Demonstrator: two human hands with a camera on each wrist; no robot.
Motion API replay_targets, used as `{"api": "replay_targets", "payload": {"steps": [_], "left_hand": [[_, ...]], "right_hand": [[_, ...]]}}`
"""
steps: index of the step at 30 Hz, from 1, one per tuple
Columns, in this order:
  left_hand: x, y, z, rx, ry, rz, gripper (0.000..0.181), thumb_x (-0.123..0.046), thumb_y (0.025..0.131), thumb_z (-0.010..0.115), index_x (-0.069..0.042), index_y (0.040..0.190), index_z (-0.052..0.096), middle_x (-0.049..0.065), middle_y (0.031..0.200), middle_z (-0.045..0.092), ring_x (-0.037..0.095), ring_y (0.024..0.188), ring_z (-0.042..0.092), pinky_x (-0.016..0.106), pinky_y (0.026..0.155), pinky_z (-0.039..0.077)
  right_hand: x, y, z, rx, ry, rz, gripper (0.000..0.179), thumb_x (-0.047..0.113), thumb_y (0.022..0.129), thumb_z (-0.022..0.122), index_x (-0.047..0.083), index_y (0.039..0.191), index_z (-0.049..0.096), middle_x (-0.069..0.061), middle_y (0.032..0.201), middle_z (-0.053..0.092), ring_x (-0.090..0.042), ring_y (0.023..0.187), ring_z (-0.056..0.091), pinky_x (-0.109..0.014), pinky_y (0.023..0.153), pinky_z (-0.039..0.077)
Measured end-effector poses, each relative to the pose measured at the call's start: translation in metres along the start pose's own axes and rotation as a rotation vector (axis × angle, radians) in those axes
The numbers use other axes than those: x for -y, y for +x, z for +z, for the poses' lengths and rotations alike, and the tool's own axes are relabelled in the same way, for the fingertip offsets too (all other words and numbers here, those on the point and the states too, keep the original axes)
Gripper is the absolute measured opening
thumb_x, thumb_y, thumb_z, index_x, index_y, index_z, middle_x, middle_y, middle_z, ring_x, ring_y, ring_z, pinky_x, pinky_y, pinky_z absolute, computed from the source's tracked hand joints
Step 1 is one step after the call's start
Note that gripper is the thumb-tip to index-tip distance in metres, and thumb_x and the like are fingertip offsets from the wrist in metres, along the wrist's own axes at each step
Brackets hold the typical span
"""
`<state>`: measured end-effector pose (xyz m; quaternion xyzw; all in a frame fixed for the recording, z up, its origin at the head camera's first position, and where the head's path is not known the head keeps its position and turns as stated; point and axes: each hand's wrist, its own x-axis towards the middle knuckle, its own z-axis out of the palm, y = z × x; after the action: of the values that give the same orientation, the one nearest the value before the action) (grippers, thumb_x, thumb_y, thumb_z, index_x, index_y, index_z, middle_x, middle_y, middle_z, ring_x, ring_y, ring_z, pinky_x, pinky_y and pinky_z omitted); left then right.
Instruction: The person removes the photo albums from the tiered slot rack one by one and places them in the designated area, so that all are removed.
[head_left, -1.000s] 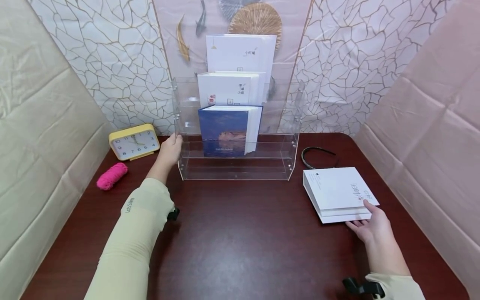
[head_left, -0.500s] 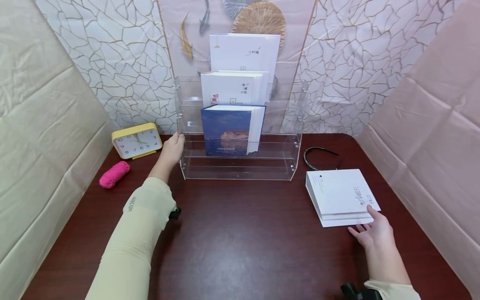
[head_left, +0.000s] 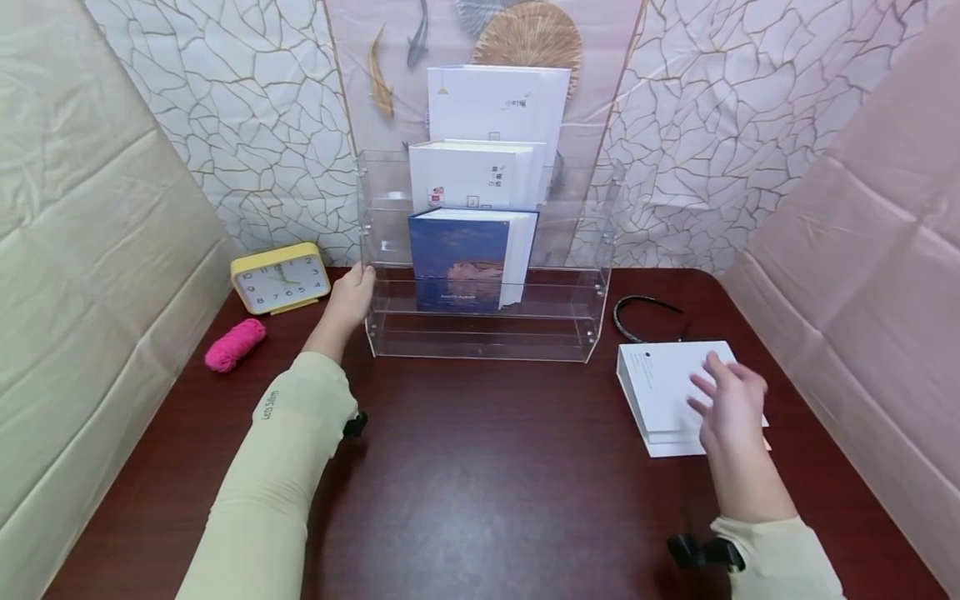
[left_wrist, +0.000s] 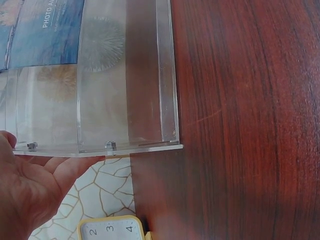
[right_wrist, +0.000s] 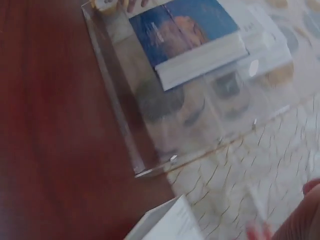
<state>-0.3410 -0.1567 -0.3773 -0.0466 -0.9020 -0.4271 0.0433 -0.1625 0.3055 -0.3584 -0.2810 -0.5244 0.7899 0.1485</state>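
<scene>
**Loosely Spread, Right Hand (head_left: 731,412) Is Held Over White Album (head_left: 663,400) as Clear Rack (head_left: 480,344) Is Gripped**

By the left hand (head_left: 352,295), the side panel of the clear rack is pinched between thumb and fingers, the thumb being seen at the panel's edge in the left wrist view. At the other arm, the right hand's fingers are parted and slightly bent; whether the cover below is touched cannot be told, and in the right wrist view that hand is caught only blurred and cut off at the corner. Both forearms are covered by pale sleeves (head_left: 266,475).

The white album is laid flat on the dark red tabletop (head_left: 480,483), to the right of the rack and apart from it. Just behind it, a thin dark hoop (head_left: 618,319) is seen.

On the rack's rising tiers, three albums are stood upright: a blue album (head_left: 459,258) marked "PHOTO ALBUM" in front, a white middle volume (head_left: 453,172) behind it, and a white rear volume (head_left: 487,102) highest of all.

Near the left hand, a yellow clock (head_left: 285,279) is propped, with pink yarn (head_left: 235,345) laid in front of it. The scene is backed by a crackle-patterned backdrop (head_left: 712,142).
</scene>
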Motion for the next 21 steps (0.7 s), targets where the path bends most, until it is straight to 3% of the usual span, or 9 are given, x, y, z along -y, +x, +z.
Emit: {"api": "replay_targets", "payload": {"steps": [3,5,7,10,15,21], "left_hand": [[-0.001,0.000,0.000,-0.014,0.006,0.011,0.053,-0.034,0.101,0.021,0.002,0.137,0.038,0.024,0.135,0.043,0.036,0.125,0.039,0.047,0.104,0.030],[-0.001,0.000,0.000,-0.026,-0.001,0.015,0.049,-0.033,0.101,0.022,0.001,0.129,0.044,0.025,0.125,0.048,0.037,0.118,0.044,0.048,0.100,0.033],[-0.001,-0.001,0.000,-0.039,-0.001,0.019,0.047,-0.032,0.101,0.022,0.002,0.123,0.047,0.025,0.118,0.051,0.037,0.112,0.047,0.048,0.096,0.036],[-0.001,0.000,0.001,-0.047,-0.008,0.018,0.046,-0.033,0.101,0.023,0.001,0.120,0.047,0.025,0.114,0.051,0.036,0.108,0.047,0.049,0.094,0.036],[0.002,0.001,0.001,-0.028,-0.004,0.007,0.051,-0.035,0.101,0.021,0.000,0.135,0.040,0.024,0.131,0.046,0.036,0.121,0.042,0.048,0.101,0.032],[0.004,0.001,0.001,-0.012,0.003,-0.009,0.058,-0.037,0.101,0.020,0.000,0.146,0.027,0.022,0.144,0.034,0.035,0.131,0.032,0.045,0.107,0.025]], "right_hand": [[0.007,0.001,0.023,0.275,0.042,-0.196,0.024,0.014,0.091,0.062,0.006,0.105,0.045,-0.002,0.087,0.068,-0.017,0.072,0.067,-0.028,0.061,0.052],[0.010,0.003,0.041,0.437,0.036,-0.309,0.013,0.009,0.092,0.059,0.003,0.100,0.051,-0.006,0.082,0.070,-0.018,0.071,0.068,-0.027,0.060,0.054],[0.013,0.006,0.060,0.523,-0.007,-0.398,0.009,0.007,0.092,0.060,0.002,0.097,0.054,-0.007,0.082,0.070,-0.017,0.072,0.068,-0.026,0.062,0.054],[0.018,0.013,0.088,0.570,-0.119,-0.489,0.010,0.008,0.091,0.062,0.003,0.097,0.056,-0.004,0.084,0.069,-0.013,0.074,0.067,-0.022,0.062,0.053],[0.018,0.026,0.126,0.552,-0.363,-0.609,0.030,0.016,0.088,0.066,-0.002,0.108,0.054,0.001,0.092,0.065,-0.010,0.084,0.062,-0.019,0.069,0.049],[0.008,0.037,0.162,0.529,-0.554,-0.660,0.043,0.022,0.086,0.069,-0.001,0.117,0.051,-0.012,0.108,0.062,-0.016,0.096,0.058,-0.025,0.084,0.046]]}}
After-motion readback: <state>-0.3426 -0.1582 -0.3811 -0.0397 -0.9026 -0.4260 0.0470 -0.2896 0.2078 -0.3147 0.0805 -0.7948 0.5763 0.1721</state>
